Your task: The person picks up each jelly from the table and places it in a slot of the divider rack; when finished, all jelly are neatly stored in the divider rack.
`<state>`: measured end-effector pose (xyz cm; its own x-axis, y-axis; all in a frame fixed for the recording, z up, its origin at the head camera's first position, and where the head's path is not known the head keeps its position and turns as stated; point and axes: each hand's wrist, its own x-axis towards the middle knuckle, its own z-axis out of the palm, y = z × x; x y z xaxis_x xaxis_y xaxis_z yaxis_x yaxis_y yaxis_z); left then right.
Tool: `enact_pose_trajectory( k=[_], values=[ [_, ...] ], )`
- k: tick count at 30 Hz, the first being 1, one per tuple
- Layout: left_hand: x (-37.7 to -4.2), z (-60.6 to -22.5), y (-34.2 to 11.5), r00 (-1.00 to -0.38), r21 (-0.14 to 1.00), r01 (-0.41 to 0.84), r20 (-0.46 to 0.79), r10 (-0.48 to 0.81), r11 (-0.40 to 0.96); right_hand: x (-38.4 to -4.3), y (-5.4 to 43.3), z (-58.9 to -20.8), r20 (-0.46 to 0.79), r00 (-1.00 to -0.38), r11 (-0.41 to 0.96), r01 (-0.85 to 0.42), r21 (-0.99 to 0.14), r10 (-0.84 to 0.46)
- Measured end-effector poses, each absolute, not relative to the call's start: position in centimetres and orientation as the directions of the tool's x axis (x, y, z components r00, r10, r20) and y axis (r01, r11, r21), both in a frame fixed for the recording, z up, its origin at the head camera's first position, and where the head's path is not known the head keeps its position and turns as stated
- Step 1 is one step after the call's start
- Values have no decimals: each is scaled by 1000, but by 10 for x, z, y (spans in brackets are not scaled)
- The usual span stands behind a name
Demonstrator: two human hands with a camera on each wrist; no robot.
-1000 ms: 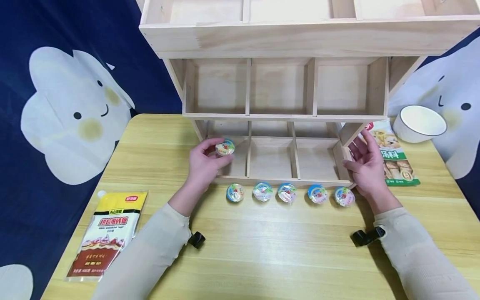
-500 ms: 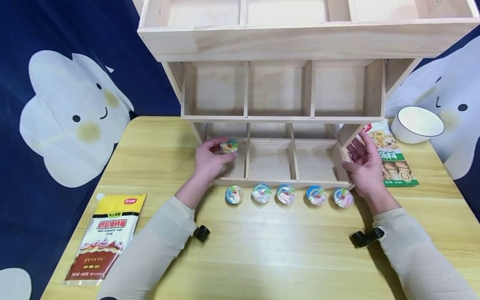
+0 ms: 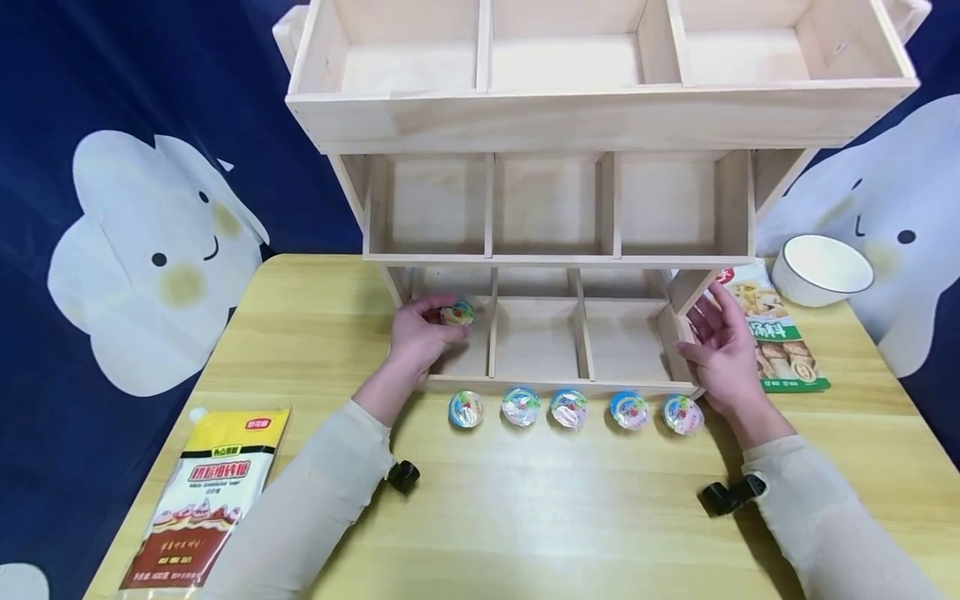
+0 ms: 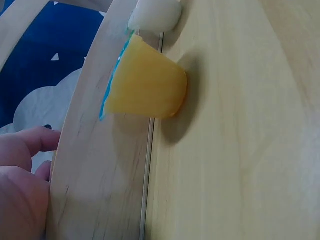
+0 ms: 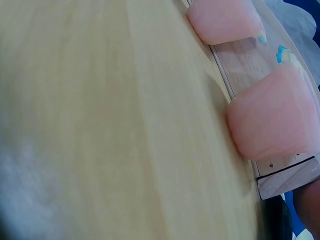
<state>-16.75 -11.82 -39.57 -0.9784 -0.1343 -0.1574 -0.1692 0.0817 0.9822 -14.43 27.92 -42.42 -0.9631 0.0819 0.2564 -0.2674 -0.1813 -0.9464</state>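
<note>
In the head view, my left hand (image 3: 420, 336) pinches a small jelly cup (image 3: 457, 313) between thumb and fingers, inside the bottom tier's left compartment. Whether the cup touches the compartment floor cannot be told. My right hand (image 3: 723, 350) holds the right side of the wooden shelf (image 3: 555, 387), thumb at the edge and fingers along the outside. Several jelly cups stand in a row on the table before the shelf. The leftmost is a yellow cup (image 4: 145, 80) in the left wrist view; a pink cup (image 5: 275, 112) is rightmost in the right wrist view.
The shelf's middle tier (image 3: 555, 261) and top tier (image 3: 600, 117) overhang the bottom one. A sugar bag (image 3: 202, 500) lies on the table (image 3: 555, 517) at left. At right are a green-and-white food packet (image 3: 783, 333) and a white bowl (image 3: 822, 271).
The left hand has moved slightly right with the jelly cup, further into the left compartment. The right hand stays at the shelf's side. The head view has tilted up a little.
</note>
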Motion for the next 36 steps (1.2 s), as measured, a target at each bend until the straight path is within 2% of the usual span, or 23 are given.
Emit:
enact_pose_trajectory(
  k=[21,30,36],
  values=[
    [-173,-404,-116,-976,974,-196,-182,-120,116,-141,279,-427,293,-954,-196,-300,-934,64],
    [-178,-407,-118,-962,964,-265,-262,-70,35,-141,279,-427,277,-959,-206,-285,-936,64],
    [-180,-406,-118,-957,955,-289,-286,-46,64,-141,279,-427,283,-957,-207,-291,-934,67]
  ],
)
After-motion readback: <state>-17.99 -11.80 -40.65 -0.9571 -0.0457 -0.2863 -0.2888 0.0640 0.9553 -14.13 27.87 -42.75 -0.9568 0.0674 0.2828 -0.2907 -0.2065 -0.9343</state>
